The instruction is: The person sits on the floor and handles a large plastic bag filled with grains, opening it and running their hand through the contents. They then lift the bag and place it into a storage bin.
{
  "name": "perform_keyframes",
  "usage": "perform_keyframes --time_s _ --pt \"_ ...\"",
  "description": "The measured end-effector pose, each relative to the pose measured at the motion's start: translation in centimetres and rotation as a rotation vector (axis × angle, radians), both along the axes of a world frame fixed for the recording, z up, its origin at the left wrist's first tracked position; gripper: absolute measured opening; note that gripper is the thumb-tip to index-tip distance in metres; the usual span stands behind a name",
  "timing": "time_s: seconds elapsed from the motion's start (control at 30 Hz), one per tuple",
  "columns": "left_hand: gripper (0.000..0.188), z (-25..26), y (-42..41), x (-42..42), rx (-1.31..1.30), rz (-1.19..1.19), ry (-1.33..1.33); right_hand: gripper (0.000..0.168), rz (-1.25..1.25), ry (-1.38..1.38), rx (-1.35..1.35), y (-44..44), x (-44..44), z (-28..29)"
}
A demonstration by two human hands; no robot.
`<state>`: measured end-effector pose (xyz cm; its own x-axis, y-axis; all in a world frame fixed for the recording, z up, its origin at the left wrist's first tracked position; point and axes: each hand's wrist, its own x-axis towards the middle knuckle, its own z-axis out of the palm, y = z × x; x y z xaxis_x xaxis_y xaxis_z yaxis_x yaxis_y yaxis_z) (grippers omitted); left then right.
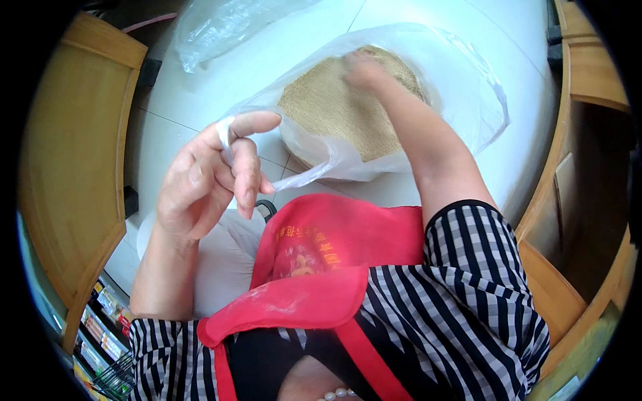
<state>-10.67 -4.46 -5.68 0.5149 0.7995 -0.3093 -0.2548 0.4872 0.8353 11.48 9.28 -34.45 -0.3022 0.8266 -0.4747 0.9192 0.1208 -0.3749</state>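
Observation:
A large translucent plastic bag (461,90) on the floor in front of me has its mouth spread wide. It holds a heap of fine, tan grain or seeds (326,110). My left hand (205,175) is raised at the bag's near left side, palm turned partly up. A strip of the bag's plastic loops round its fingers, and the rim stretches from there to the bag. Reaching inside, my right hand (365,70) touches the far part of the grain surface. Motion blurs its fingers, so whether they have closed on any grain is unclear.
Another clear plastic bag or sheet (220,35) lies on the tiled floor (170,108) beyond. Wooden cabinets (80,150) border the left, and wooden furniture (546,195) the right. Shelves with packaged goods (103,331) show at lower left. My red apron (346,235) hangs close to the bag.

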Motion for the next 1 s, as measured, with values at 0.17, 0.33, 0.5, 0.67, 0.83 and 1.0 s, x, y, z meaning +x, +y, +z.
perform_keyframes --time_s 0.17,0.33,0.5,0.67,0.83,1.0 --pt "0.085 -0.3 -0.6 -0.4 0.011 0.025 0.027 0.046 0.191 0.067 -0.235 -2.6 -4.5 5.8" --pt "0.084 0.2 -0.2 -0.1 0.032 -0.018 0.031 0.048 0.263 0.217 -0.178 -3.3 0.6 5.1" --pt "0.083 0.3 0.3 0.0 0.111 -0.068 0.027 0.04 -0.336 0.669 -0.61 -3.1 8.3 9.4" --pt "0.082 0.2 0.2 0.0 0.143 -0.055 0.045 0.046 -0.479 0.914 -0.684 -3.6 10.5 9.8" --pt "0.081 0.1 0.2 -0.2 0.149 -0.063 0.043 0.055 -0.444 0.874 -0.554 -3.4 9.3 12.1" --pt "0.08 0.1 0.1 -0.2 0.151 -0.063 0.047 0.059 -0.411 0.876 -0.681 -2.4 10.3 12.3"
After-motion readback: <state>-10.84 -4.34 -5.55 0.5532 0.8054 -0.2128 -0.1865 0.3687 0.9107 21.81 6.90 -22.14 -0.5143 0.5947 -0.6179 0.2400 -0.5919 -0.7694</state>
